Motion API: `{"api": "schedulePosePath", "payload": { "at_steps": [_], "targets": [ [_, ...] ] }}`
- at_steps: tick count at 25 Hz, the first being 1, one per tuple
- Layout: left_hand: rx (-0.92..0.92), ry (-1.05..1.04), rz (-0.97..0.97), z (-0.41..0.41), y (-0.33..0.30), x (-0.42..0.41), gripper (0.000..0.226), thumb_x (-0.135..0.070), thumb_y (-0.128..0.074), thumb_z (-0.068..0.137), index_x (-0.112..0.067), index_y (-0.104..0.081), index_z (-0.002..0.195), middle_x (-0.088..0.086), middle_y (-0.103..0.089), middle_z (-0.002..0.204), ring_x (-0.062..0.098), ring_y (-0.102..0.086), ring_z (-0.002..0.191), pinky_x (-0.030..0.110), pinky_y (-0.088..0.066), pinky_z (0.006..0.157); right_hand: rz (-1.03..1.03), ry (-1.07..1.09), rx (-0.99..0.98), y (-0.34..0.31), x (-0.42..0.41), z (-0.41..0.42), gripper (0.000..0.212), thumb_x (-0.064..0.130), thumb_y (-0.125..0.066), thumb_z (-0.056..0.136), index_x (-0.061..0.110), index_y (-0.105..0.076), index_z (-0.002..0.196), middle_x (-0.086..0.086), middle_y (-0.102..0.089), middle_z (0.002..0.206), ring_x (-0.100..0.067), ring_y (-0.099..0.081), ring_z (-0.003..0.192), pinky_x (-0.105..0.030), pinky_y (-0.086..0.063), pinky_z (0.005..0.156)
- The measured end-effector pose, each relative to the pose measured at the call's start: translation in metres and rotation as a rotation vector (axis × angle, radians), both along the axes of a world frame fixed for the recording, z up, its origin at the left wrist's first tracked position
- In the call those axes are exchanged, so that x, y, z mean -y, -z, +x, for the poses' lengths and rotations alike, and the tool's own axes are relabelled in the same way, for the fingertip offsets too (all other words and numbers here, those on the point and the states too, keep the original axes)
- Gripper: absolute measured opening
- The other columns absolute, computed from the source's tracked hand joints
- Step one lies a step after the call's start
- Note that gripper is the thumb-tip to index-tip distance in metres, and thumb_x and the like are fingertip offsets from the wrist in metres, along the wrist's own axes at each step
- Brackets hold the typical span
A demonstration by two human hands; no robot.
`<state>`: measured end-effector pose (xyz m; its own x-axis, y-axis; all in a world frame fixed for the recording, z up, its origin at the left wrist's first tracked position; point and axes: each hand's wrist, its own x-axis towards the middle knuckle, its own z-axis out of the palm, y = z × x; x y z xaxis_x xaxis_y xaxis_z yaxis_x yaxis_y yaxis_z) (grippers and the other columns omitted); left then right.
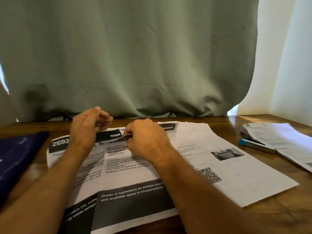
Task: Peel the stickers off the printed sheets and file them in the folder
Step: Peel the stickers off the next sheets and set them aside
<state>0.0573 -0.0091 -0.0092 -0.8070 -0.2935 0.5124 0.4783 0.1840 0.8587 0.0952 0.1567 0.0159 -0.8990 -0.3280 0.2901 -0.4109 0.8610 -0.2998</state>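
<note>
In the head view, the right hand (145,137) pinched a dark sticker strip (124,137) lifting off the black-and-white printed sheet (128,179) mid-table, the left hand (87,127) hovered loosely curled, holding nothing, so peeling seemed underway, then filing in the dark blue folder (15,159) at the table's left edge.

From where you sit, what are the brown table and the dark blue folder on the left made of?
The brown table looks like wood, with visible grain and a slight sheen. The dark blue folder seems to be plastic: smooth, with pale glossy reflections, though coated card is possible.
</note>
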Motion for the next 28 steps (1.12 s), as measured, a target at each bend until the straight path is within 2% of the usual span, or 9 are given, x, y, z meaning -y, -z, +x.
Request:
{"api": "schedulePosePath", "payload": {
  "at_steps": [3,6,8,10,13,17,21,24,28],
  "targets": [
    [0.068,-0.274,-0.33,0.011,-0.01,0.02,0.016,-0.023,-0.065,0.095,-0.02,-0.066,0.11,-0.004,-0.073,0.098,0.017,-0.067,0.1,0.036,-0.054,0.089,-0.068,-0.029,0.113,0.003,0.005,-0.001,0.011,0.021,-0.07,0.087,0.026,-0.065,0.095,0.004,-0.066,0.097,-0.014,-0.06,0.093,-0.039,-0.053,0.093],
    [0.339,-0.227,-0.555,0.011,-0.024,0.045,0.063,-0.035,-0.077,0.085,-0.028,-0.045,0.139,-0.004,-0.062,0.13,0.023,-0.057,0.122,0.043,-0.043,0.106,-0.052,-0.043,0.161,0.014,0.009,-0.002,0.011,0.017,-0.07,0.086,0.026,-0.064,0.089,0.003,-0.064,0.094,-0.014,-0.059,0.091,-0.039,-0.054,0.09],
    [0.394,-0.328,-0.905,0.007,-0.02,0.059,0.07,-0.053,-0.075,0.081,-0.034,-0.043,0.14,-0.003,-0.059,0.139,0.024,-0.052,0.13,0.051,-0.022,0.121,-0.032,-0.042,0.176,0.02,0.011,-0.004,0.011,0.019,-0.071,0.086,0.027,-0.065,0.091,0.004,-0.064,0.095,-0.014,-0.058,0.091,-0.038,-0.055,0.088],
    [0.388,-0.371,-1.055,0.007,-0.008,0.064,0.069,-0.063,-0.067,0.082,-0.035,-0.042,0.14,-0.002,-0.061,0.137,0.023,-0.051,0.132,0.051,-0.014,0.123,-0.017,-0.038,0.171,0.022,0.013,-0.007,0.014,0.018,-0.072,0.086,0.029,-0.066,0.093,0.005,-0.064,0.095,-0.014,-0.059,0.091,-0.036,-0.056,0.087],
    [0.39,-0.362,-0.924,0.009,-0.002,0.069,0.069,-0.065,-0.063,0.084,-0.032,-0.041,0.141,0.001,-0.063,0.133,0.026,-0.052,0.129,0.051,-0.03,0.117,0.007,-0.03,0.14,0.02,0.016,-0.012,0.017,0.016,-0.072,0.086,0.03,-0.068,0.094,0.007,-0.064,0.097,-0.012,-0.059,0.091,-0.034,-0.056,0.086],
    [0.468,-0.401,-0.933,0.011,0.003,0.075,0.047,-0.063,-0.069,0.08,-0.038,-0.055,0.116,-0.003,-0.064,0.126,0.022,-0.058,0.117,0.047,-0.046,0.105,-0.047,-0.033,0.151,0.017,0.019,-0.01,0.019,0.018,-0.072,0.088,0.035,-0.066,0.092,0.005,-0.063,0.103,-0.016,-0.062,0.093,-0.038,-0.058,0.088],
    [0.351,-0.271,-0.745,0.007,0.007,0.075,0.028,-0.029,-0.078,0.084,-0.042,-0.059,0.1,-0.004,-0.066,0.117,0.016,-0.061,0.106,0.046,-0.053,0.097,-0.121,-0.042,0.109,0.017,0.021,-0.008,0.018,0.025,-0.073,0.089,0.037,-0.069,0.101,0.005,-0.066,0.113,-0.014,-0.06,0.098,-0.037,-0.056,0.09],
    [0.18,-0.208,-0.582,0.01,0.007,0.067,0.025,-0.018,-0.074,0.088,-0.04,-0.063,0.093,-0.012,-0.066,0.1,0.012,-0.067,0.092,0.041,-0.059,0.084,-0.181,-0.053,0.05,0.015,0.022,-0.006,0.019,0.027,-0.069,0.091,0.038,-0.066,0.106,0.008,-0.066,0.113,-0.01,-0.058,0.099,-0.033,-0.055,0.092],
    [0.029,-0.035,-0.439,0.016,0.005,0.06,0.017,-0.007,-0.068,0.09,-0.023,-0.071,0.085,-0.004,-0.075,0.088,0.016,-0.073,0.087,0.037,-0.06,0.077,-0.28,-0.091,0.058,0.017,0.023,-0.005,0.06,0.024,-0.071,0.089,0.046,-0.04,0.136,0.008,-0.064,0.111,-0.011,-0.062,0.103,-0.037,-0.058,0.089]
  ]
}}
